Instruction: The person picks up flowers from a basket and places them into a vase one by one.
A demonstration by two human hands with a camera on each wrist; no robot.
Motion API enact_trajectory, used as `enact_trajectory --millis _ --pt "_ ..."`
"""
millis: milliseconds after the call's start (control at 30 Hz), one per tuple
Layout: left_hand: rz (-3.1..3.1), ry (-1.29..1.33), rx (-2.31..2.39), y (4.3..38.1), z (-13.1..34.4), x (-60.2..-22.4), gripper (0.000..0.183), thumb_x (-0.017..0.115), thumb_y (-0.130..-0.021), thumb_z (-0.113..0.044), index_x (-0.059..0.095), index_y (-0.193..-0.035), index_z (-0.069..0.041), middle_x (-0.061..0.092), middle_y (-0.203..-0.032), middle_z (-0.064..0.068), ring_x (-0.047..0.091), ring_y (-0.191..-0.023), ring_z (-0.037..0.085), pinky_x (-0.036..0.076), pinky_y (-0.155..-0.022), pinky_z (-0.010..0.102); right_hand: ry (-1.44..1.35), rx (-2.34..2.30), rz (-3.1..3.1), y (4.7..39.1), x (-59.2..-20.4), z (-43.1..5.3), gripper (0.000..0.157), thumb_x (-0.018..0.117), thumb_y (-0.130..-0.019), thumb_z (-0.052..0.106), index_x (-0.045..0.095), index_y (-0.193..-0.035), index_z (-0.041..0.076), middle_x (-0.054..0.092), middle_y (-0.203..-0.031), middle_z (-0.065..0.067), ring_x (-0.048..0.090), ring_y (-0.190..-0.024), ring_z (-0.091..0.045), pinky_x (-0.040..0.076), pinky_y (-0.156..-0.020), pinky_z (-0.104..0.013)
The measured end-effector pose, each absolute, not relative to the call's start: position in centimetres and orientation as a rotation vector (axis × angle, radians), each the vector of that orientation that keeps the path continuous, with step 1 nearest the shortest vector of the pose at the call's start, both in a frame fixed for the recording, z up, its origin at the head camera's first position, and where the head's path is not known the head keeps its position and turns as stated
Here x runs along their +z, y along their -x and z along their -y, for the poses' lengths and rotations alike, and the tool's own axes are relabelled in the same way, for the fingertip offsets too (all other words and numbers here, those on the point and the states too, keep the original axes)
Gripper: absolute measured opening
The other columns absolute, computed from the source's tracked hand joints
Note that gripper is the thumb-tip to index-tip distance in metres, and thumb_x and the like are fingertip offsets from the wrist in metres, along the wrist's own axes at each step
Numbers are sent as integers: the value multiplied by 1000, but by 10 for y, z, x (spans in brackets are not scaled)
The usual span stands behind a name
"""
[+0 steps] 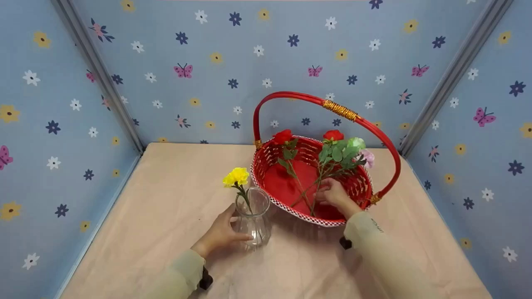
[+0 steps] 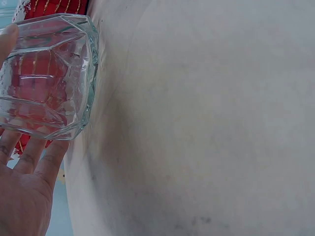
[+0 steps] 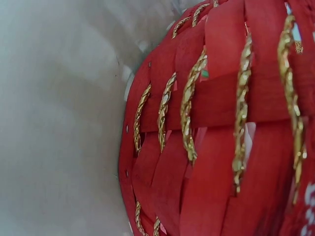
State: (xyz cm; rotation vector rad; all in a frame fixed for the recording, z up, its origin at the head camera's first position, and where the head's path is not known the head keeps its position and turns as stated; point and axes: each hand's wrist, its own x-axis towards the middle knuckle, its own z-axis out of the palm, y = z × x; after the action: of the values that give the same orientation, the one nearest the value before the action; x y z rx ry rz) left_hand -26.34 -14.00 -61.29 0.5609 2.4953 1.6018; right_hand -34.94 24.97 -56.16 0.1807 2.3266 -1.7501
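Observation:
A clear glass vase (image 1: 254, 226) stands on the table in front of the basket, holding one yellow flower (image 1: 236, 177) that leans left over its rim. My left hand (image 1: 222, 232) grips the vase from the left, thumb in front and fingers behind; the left wrist view shows the faceted glass base (image 2: 49, 83) close up. My right hand (image 1: 332, 195) reaches inside the red woven basket (image 1: 286, 202), its curled fingertips at the crossing flower stems, pinching one. Red flowers (image 1: 283, 136), a pale green flower (image 1: 356, 143) and a pink flower (image 1: 367, 158) lean on the basket's far rim.
The basket's tall red handle (image 1: 307, 97) arches over the flowers, with gold wrapping at its top. A pale cloth covers the table (image 1: 178, 178). Blue patterned panels (image 1: 232, 41) enclose the back and both sides. Gold cords (image 3: 241, 108) run through the basket's woven wall.

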Motion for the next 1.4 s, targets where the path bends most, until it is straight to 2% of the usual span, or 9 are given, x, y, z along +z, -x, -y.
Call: enact_trajectory --millis 133,400,567,833,1067,1200,1400 --pt "-2508 -572 1596 264 140 -613 104 99 -71 -26 39 -154 -11 59 -145 14 56 -137 36 49 -115 58 -183 -1806 -2245 350 -561 -250 50 62 -94 -9 43 -141 -10 71 -102 -21 74 -75 -17 66 -71 -37" --pt "-2513 -563 1594 263 139 -612 102 98 -71 -25 40 -153 -10 61 -143 14 56 -137 36 47 -116 59 -188 -1892 -2104 347 -558 -251 51 56 -97 -8 37 -144 -12 64 -94 -11 71 -79 -22 66 -72 -39" --pt "-2505 -568 1606 262 140 -612 100 98 -71 -26 42 -153 -12 62 -142 12 57 -136 35 46 -116 59 -210 -1904 -2102 345 -556 -251 46 53 -97 -5 43 -141 -13 64 -92 -10 68 -81 -21 66 -70 -35" --pt "-2479 -553 1627 262 140 -612 103 98 -72 -28 40 -155 -12 61 -144 13 56 -137 39 46 -117 60 -250 -1957 -2143 344 -554 -250 28 56 -101 2 55 -127 -7 66 -93 -10 68 -77 -20 63 -64 -33" --pt "-2459 -564 1639 262 140 -612 108 98 -72 -26 34 -158 -9 57 -148 15 55 -138 39 50 -114 57 -230 -2017 -2169 343 -551 -249 28 58 -102 2 54 -128 -9 65 -85 -3 65 -70 -16 59 -58 -29" --pt "-2467 -586 1638 263 141 -612 107 98 -72 -25 35 -158 -9 58 -145 15 55 -138 36 50 -114 56 -207 -1996 -2195 343 -550 -249 29 59 -102 3 55 -128 -10 66 -88 -5 65 -73 -17 59 -60 -30" --pt "-2488 -608 1628 264 141 -614 109 98 -71 -26 35 -157 -6 59 -145 16 56 -138 37 50 -114 55 -194 -1977 -2254 341 -547 -248 31 59 -103 5 59 -130 -10 70 -102 -14 66 -78 -16 60 -63 -30"
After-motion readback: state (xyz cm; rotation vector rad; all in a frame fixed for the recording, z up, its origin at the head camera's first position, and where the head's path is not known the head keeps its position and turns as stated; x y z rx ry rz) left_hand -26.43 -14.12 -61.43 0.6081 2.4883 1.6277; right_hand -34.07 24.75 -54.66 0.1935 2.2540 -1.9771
